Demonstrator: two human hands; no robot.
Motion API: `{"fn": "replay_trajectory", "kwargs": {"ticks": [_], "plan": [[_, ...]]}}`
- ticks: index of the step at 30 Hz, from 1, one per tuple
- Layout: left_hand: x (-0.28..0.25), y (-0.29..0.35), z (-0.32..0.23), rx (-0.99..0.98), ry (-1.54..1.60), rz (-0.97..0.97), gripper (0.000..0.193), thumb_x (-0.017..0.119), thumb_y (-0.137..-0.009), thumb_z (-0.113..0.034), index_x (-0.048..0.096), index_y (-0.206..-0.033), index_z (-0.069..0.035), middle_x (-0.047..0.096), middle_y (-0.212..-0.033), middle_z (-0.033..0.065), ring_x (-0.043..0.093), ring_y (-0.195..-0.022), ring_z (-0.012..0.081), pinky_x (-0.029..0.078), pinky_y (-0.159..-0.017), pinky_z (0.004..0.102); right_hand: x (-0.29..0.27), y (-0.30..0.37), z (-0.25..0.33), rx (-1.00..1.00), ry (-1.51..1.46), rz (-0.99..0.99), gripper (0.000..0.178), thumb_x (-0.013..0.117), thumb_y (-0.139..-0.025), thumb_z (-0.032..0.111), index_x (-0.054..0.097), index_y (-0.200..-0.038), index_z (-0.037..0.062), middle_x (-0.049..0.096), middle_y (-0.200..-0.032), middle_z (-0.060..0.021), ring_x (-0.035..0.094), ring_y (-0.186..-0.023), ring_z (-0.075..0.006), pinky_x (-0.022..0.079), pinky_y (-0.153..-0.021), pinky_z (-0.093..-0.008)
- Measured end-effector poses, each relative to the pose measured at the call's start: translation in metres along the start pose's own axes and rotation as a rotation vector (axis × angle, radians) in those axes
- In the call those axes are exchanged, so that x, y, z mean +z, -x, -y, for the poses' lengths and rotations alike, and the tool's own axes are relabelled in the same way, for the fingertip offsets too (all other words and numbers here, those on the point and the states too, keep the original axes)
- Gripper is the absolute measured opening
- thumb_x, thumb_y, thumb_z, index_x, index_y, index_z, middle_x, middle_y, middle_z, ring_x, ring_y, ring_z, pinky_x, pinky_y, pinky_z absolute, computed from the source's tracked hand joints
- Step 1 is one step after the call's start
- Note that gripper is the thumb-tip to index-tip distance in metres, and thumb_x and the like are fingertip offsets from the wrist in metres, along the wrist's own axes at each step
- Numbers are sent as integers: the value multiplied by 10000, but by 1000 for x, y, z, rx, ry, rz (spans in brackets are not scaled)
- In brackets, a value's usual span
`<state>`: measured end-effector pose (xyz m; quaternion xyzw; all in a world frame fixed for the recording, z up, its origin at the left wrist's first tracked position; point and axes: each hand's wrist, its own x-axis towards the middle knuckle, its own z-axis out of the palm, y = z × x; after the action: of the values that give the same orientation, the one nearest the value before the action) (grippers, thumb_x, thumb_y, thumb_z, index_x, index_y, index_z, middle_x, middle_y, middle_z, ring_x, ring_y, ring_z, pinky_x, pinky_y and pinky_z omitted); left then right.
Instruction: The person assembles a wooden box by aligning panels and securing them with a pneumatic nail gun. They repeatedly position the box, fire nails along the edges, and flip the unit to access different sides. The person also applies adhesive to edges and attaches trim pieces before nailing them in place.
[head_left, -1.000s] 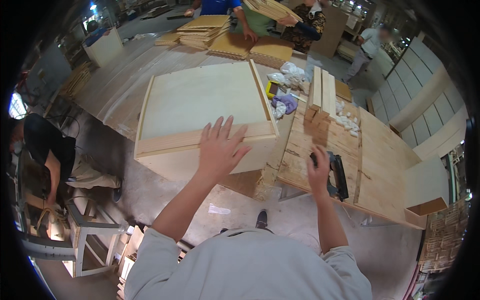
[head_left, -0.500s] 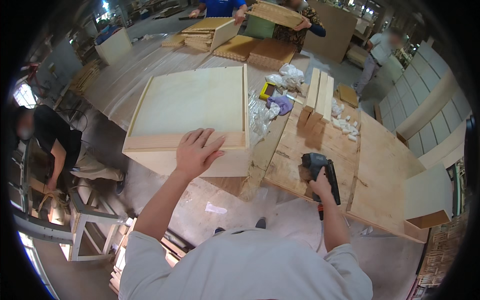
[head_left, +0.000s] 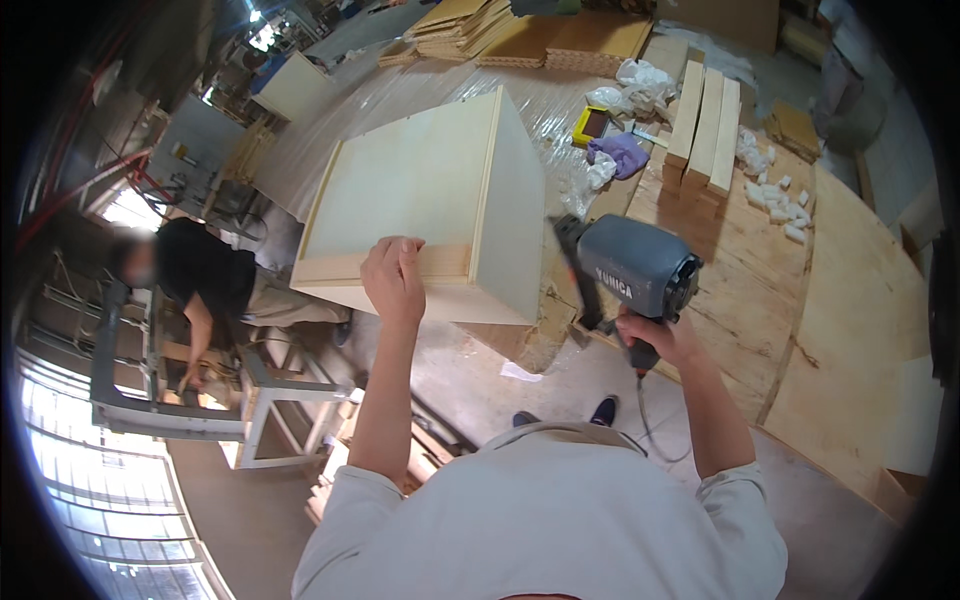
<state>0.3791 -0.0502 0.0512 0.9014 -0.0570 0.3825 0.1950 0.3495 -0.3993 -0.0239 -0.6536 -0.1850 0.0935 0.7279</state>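
A pale wooden box [head_left: 410, 190] with a recessed panel on top stands near the table's front edge. Along its near side runs a pinkish wooden strip [head_left: 335, 265]. My left hand [head_left: 393, 278] is closed over that strip, fingers curled and the thumb on top. In my right hand [head_left: 665, 338] is a dark grey nail gun [head_left: 635, 262], held by its handle. The gun is raised to the right of the box, apart from it, its black magazine [head_left: 582, 270] toward the box. An air hose [head_left: 650, 420] hangs from the handle.
Several wooden bars [head_left: 700, 125] lie on the right-hand board beside white blocks [head_left: 785, 205], a purple cloth [head_left: 620, 153] and a yellow box [head_left: 593, 125]. Panels [head_left: 560, 40] are stacked at the back. At left, a person [head_left: 210, 270] bends by a grey metal frame [head_left: 250, 420].
The nail gun has come up off the board and turned toward the box in my right hand. My left hand went from spread fingers to a curled grip. The view has turned.
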Motion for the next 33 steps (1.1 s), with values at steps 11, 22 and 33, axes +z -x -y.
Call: {"fn": "replay_trajectory", "kwargs": {"ticks": [11,22,33], "plan": [[2,-4,0,129,-84,36,261,420,-865,-104,567,-671,-10,536,-671,107,465,-663,295,377,-623,376,42,-27,-41,175,-539,419,150,641,-807,150,548,-767,39,531,-630,-40,506,-578,-131,409,-560,-277],[6,-3,-1,108,-56,23,246,426,-858,-91,559,-673,1,532,-666,108,467,-665,295,377,-627,373,39,-31,-47,198,-617,413,148,642,-823,152,563,-778,35,530,-605,-23,513,-555,-121,415,-533,-275],[8,-5,3,79,-54,28,254,433,-879,-110,585,-700,-14,534,-672,121,482,-685,304,393,-635,371,39,-18,-46,122,-507,338,135,661,-835,142,573,-773,61,548,-610,-5,510,-559,-109,418,-532,-276]]}}
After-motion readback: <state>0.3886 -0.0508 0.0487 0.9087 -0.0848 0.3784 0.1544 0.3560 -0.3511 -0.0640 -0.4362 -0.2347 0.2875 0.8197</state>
